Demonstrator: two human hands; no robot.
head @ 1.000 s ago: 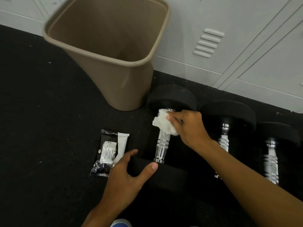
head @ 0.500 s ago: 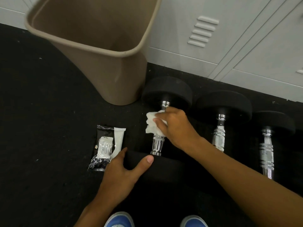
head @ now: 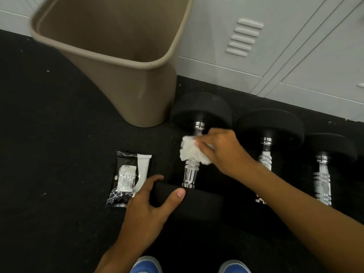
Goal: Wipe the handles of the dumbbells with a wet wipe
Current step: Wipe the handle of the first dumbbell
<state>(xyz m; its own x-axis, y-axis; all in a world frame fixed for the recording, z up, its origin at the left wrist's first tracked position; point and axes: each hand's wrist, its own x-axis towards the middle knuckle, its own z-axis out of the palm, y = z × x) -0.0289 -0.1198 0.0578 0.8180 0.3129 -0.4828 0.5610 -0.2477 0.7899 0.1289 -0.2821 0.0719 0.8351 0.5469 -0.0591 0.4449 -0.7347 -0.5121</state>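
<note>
Pressing a crumpled white wet wipe (head: 192, 151) around the upper part of a chrome handle (head: 190, 174), the right hand (head: 222, 152) has its fingers (head: 204, 148) curled closed over the wipe. That handle belongs to the nearest dumbbell (head: 201, 111), which lies on the black floor (head: 49, 154) with one round black head toward the lockers (head: 295, 46) and the other toward the person. The left hand (head: 149, 203) rests on this near head, its fingers spread over the left edge and the thumb lying across the top, gripping the rubber loosely. To the right lie two more dumbbells side by side, the middle one (head: 269, 125) partly hidden by the right forearm and the far one (head: 323, 172) with its chrome handle in plain view. A dark wipe packet (head: 126, 178) with a white flap lies on the floor just left of the left hand. A tan waste bin (head: 118, 56) stands behind it, close beside the first dumbbell's far head. Two blue shoe tips (head: 145, 266) show at the bottom edge.
</note>
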